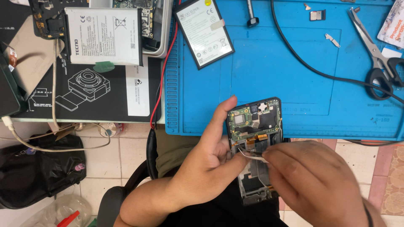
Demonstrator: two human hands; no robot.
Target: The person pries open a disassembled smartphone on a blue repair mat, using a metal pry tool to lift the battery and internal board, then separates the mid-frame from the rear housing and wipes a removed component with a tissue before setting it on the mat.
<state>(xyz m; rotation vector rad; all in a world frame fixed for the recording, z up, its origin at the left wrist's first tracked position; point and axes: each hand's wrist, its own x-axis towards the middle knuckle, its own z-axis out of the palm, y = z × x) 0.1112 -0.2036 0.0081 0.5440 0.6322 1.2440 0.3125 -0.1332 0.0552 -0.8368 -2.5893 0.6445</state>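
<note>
Blue mat (294, 63) holds battery (204, 31), scissors (376, 54); hands pinching opened phone (254, 138), tweezers (252, 155)

The right hand (320, 185) hides the opened phone's (254, 126) lower half

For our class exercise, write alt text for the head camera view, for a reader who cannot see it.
A person's left hand holds an opened phone with its circuit board showing, while the right hand works thin metal tweezers into it. Behind lie a blue work mat, two loose batteries, the nearer one on the mat, and scissors.
</note>
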